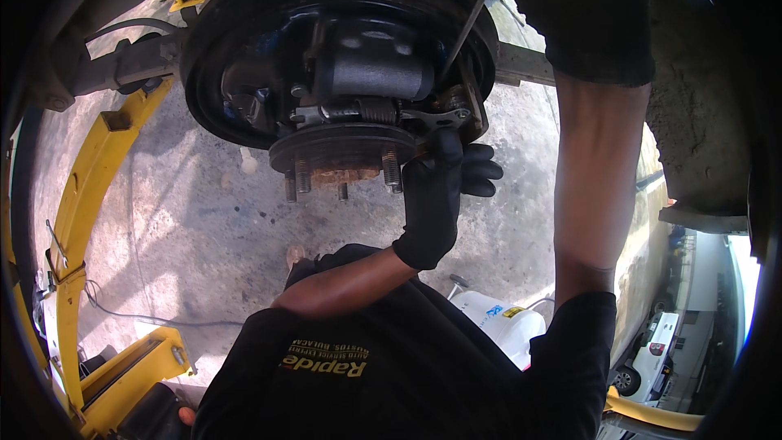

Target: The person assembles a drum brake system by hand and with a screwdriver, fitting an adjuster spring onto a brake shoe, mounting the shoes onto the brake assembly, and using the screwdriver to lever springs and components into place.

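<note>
A drum brake assembly (244, 45) with a round black backing plate hangs before me, its drum off. Inside it sit a grey wheel cylinder (375, 73), a coil spring (377, 110) and a metal lever (440, 120). Below them is the rusty hub flange with wheel studs (303, 175). My left hand (432, 191), in a black glove, presses one digit up at the lever's right end while its other fingers stretch apart from it. My gloved right hand (586, 16) is raised at the upper right, on a long thin metal rod (468, 24) reaching into the brake; dark shadow hides its fingers.
Yellow lift arms (90, 179) stand at the left, with another yellow part (652, 415) at the lower right. An axle beam (528, 63) runs behind the brake. A white container (501, 322) stands on the concrete floor (179, 228). A white vehicle (652, 358) is farther right.
</note>
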Tool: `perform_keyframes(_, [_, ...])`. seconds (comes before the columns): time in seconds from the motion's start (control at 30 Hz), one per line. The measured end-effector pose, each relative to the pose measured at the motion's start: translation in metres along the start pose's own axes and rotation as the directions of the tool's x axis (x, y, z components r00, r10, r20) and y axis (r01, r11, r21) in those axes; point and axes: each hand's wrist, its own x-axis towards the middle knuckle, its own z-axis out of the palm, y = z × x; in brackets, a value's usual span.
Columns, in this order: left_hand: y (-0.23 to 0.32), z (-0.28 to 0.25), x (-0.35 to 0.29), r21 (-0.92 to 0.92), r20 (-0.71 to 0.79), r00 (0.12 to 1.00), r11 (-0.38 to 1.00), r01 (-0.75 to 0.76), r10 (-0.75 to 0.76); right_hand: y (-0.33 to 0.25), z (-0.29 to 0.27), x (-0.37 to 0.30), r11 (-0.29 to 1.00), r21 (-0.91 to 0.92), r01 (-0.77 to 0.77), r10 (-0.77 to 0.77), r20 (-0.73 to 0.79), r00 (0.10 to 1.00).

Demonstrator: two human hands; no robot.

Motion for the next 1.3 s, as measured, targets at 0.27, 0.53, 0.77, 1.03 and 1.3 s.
perform_keyframes(0.27, [0.008,-0.003,0.004,0.015,0.075,0.997,1.0,-0.002,0.001,-0.005,0.018,-0.002,0.999,0.034,-0.002,0.011,-0.271,0.963])
perform_keyframes(0.53, [0.015,-0.002,0.0,0.011,0.093,0.995,1.0,-0.027,0.026,-0.012,0.016,-0.001,0.99,0.086,-0.109,0.124,-0.193,0.973])
perform_keyframes(0.77, [-0.007,0.011,-0.003,-0.047,0.057,0.997,0.998,-0.041,0.044,-0.01,-0.006,-0.003,0.985,0.104,-0.136,0.137,-0.006,0.99])
perform_keyframes(1.03, [-0.001,0.01,0.012,-0.147,0.01,0.99,0.98,-0.135,0.138,-0.007,0.019,-0.005,0.999,-0.004,-0.035,0.033,-0.188,0.982])
perform_keyframes(1.3, [0.0,0.004,0.013,-0.117,0.081,0.986,0.984,-0.133,0.142,-0.025,0.016,-0.011,0.98,0.189,-0.058,0.119,-0.33,0.936])
